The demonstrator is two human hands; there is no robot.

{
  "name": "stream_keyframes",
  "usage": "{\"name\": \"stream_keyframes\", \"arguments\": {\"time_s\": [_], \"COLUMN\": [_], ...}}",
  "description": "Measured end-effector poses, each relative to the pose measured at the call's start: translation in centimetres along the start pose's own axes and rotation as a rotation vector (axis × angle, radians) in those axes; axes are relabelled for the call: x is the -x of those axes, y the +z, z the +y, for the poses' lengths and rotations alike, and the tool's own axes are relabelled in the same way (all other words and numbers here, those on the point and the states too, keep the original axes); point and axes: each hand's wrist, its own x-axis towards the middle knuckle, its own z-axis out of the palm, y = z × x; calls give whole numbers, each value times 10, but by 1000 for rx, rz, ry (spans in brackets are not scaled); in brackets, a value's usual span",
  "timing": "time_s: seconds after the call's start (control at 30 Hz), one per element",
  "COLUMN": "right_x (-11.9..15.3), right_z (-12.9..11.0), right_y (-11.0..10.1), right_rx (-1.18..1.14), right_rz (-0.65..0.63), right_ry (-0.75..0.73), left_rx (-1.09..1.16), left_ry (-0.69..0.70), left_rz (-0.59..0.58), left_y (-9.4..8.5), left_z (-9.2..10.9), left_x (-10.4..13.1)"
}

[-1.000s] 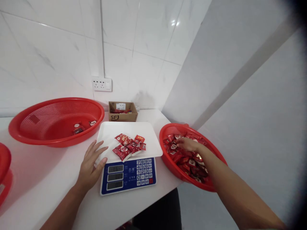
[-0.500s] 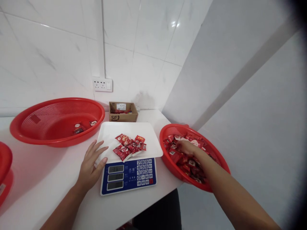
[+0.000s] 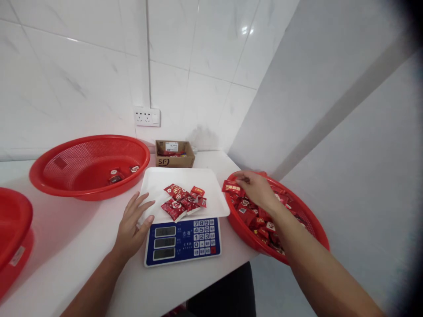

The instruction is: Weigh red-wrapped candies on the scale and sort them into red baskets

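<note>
Packet [image 3: 232, 188] position, relative to the scale [image 3: 183, 242]?

Just right of the scale, above the left rim of the right basket [image 3: 246, 236]. The right hand [image 3: 253, 187] holds it; the grip is clamped on one end, thumb against fingers.

Reason for holding by the end?

Probably to leave the remaining length projecting toward the scale, unobstructed by fingers.

State of the other grip?

Left hand [image 3: 135, 224]: at the scale's left edge, thumb and fingers apart, holding nothing. Possibly placed to steady the pan [image 3: 213, 180]; contact cannot be confirmed.

Pan load?

Grouped packets [image 3: 185, 201], one reaching the front edge. Central grouping presumably keeps the load stable.

Edges and working room?

Right of the scale, pan corner and basket rim stand close: the tight point. White pan surface shows behind the load. Forward of the scale, a strip of bench [image 3: 178, 279] runs to its edge. Behind the scale: a carton [image 3: 175, 162]. Left rear: the left basket [image 3: 89, 156].
</note>
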Motion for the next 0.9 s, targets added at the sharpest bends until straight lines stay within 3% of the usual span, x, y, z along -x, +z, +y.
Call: {"name": "stream_keyframes", "arguments": {"time_s": [0.17, 0.47, 0.53, 0.63, 0.77, 0.9], "right_x": [9, 29, 41, 69, 117, 151], "right_z": [-26, -46, -48, -42, -15, 17], "right_y": [30, 68, 73, 81, 100, 123], "right_rx": [-62, -187, -273, -383, -425, -447], "right_rz": [-95, -254, -158, 100, 347, 307], "right_ry": [-22, -130, -158, -156, -126, 52], "left_rx": [0, -1, -5, -3, 4, -6], "left_ry": [2, -11, -22, -38, -66, -93], "left_rz": [9, 15, 10, -2, 17, 111], "left_y": [-1, -2, -2, -2, -1, -3], "left_z": [1, 2, 3, 5, 8, 13], "left_x": [0, 0, 0, 1, 1, -1]}}
